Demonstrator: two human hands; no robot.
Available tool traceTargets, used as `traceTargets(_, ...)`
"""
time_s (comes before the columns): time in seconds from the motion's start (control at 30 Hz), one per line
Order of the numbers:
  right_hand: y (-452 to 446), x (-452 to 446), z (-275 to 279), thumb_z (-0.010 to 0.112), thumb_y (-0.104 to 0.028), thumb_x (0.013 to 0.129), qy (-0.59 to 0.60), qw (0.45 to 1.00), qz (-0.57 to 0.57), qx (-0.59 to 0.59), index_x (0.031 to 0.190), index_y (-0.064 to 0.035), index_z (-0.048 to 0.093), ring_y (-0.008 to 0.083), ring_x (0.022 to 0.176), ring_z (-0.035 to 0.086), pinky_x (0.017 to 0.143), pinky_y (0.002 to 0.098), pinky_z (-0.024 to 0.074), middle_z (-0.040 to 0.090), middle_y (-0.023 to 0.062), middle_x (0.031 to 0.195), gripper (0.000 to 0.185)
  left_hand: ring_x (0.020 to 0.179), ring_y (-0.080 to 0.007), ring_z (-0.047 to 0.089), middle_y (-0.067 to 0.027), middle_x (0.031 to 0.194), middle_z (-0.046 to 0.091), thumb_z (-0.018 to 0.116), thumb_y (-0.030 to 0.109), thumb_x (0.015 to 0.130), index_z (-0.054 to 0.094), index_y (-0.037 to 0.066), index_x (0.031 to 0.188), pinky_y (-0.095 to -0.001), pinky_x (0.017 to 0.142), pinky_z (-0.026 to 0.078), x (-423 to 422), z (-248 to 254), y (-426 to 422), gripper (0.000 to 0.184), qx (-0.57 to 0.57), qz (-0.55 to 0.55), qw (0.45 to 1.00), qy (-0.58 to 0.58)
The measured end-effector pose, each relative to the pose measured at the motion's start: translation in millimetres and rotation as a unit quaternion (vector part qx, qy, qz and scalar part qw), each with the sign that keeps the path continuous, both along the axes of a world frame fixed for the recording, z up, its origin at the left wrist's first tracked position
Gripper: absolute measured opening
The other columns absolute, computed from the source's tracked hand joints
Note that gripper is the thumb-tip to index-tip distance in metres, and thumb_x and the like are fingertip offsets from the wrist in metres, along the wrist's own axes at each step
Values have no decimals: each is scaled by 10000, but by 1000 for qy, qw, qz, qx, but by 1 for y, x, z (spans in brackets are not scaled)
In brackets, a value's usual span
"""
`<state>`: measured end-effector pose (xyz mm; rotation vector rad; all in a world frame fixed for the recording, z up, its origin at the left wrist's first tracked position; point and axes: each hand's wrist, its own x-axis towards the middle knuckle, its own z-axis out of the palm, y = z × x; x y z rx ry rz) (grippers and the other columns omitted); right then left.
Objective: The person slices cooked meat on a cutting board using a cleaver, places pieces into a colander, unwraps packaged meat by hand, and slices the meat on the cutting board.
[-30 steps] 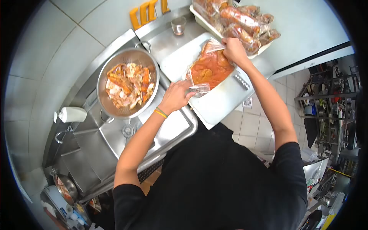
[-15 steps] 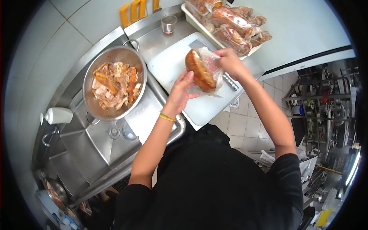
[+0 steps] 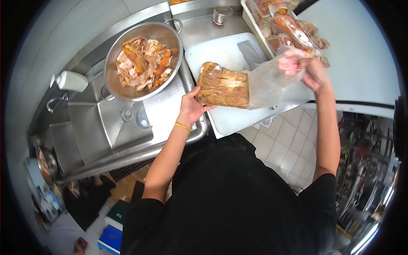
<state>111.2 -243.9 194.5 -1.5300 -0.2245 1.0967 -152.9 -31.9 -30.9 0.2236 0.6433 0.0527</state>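
A browned block of meat [image 3: 224, 86] lies over the white cutting board [image 3: 225, 121], its right end inside a clear plastic bag [image 3: 267, 83]. My left hand [image 3: 193, 107] supports the meat's left end, thumb on its edge and fingers reaching under it. My right hand [image 3: 313, 73] grips the far end of the bag, which is stretched out to the right. A wide knife blade [image 3: 250, 54] rests on the upper right of the board, partly hidden by the bag.
Left of the board, a steel colander [image 3: 111, 63] holds meat pieces, beside a sink [image 3: 91, 123]. Bagged meats [image 3: 291, 29] fill a white tray [image 3: 250, 23] at the upper right. A small glass [image 3: 222, 15] stands behind the board. Another person [image 3: 66, 231] is at the lower left.
The meat has turned flat and come mostly out of the bag. My right hand has moved right, stretching the bag. My left hand has come under the meat's left end.
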Motion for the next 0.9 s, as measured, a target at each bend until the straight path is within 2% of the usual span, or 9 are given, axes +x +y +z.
traceTargets(0.17, -27, 58, 69, 416, 38, 705, -32, 984, 98, 142, 1269, 52, 472, 348, 1053, 648, 861, 388, 583, 591, 264, 1193, 566, 1189, -341, 461, -151, 1377, 411, 578, 294, 902, 418, 128, 1345, -637, 980, 401, -12, -10, -37, 500, 46, 4, 999, 3)
traceTargets(0.3, -35, 69, 148, 454, -33, 798, -195, 968, -105, 120, 1416, 41, 323, 342, 1157, 597, 940, 375, 545, 518, 251, 1309, 636, 1149, -243, 491, -119, 1310, 471, 542, 245, 927, 430, 121, 1349, -560, 928, 474, -25, 13, -60, 454, 260, 34, 955, 141)
traceTargets(0.37, -49, 94, 181, 545, -176, 857, -159, 903, -200, 344, 1406, 4, 391, 389, 1356, 286, 1107, 514, 224, 380, 152, 1472, 598, 1136, -209, 529, -124, 1326, 466, 558, 194, 917, 425, 132, 1365, -499, 885, 519, -24, 37, -64, 472, 287, 67, 942, 161)
traceTargets(0.43, -38, 87, 199, 549, 28, 799, -32, 910, 19, 414, 1282, 3, 537, 359, 1211, 505, 969, 441, 515, 500, 263, 1302, 484, 1113, -216, 576, -135, 1372, 431, 589, 119, 897, 378, 126, 1423, -407, 824, 560, -19, 69, -69, 566, 386, 84, 913, 98)
traceTargets(0.57, 41, 10, 140, 572, -172, 845, -353, 903, 236, 61, 1280, 57, 528, 254, 1009, 669, 907, 347, 526, 645, 200, 1154, 494, 1140, -205, 553, -139, 1528, 238, 769, 1, 747, 141, 152, 1549, -343, 826, 557, 1, 139, -67, 1029, 552, 111, 823, -74)
traceTargets(0.63, 79, -57, 108, 544, -130, 860, -300, 865, 386, 112, 1213, 71, 570, 209, 928, 686, 837, 309, 541, 673, 165, 1070, 407, 1204, -187, 512, -124, 1591, 132, 818, 78, 725, 79, 128, 1553, -354, 863, 544, 3, 181, -63, 1111, 679, 109, 720, -88)
traceTargets(0.73, 112, -120, 111, 593, -79, 854, -257, 834, 467, 140, 1148, 48, 610, 163, 894, 660, 827, 280, 510, 676, 103, 1004, 321, 1089, -158, 544, -76, 1528, 330, 776, 53, 723, 254, 156, 1523, -257, 728, 542, -7, 193, -51, 961, 758, 234, 600, -100)
traceTargets(0.8, 128, -142, 117, 640, -124, 840, -262, 823, 485, 139, 1139, 34, 619, 130, 866, 642, 811, 250, 488, 676, 68, 983, 339, 1002, -128, 586, -54, 1327, 551, 671, -22, 734, 523, 87, 1347, -251, 713, 543, -38, 194, -25, 640, 740, 295, 599, -82)
traceTargets(0.9, 150, -163, 113, 668, -239, 875, -437, 790, 409, 132, 1199, 35, 606, 159, 980, 620, 918, 290, 459, 676, 104, 1036, 429, 892, -119, 630, -61, 1069, 655, 550, -103, 756, 654, 8, 1071, -251, 764, 562, -122, 197, 33, 350, 781, 338, 525, -14)
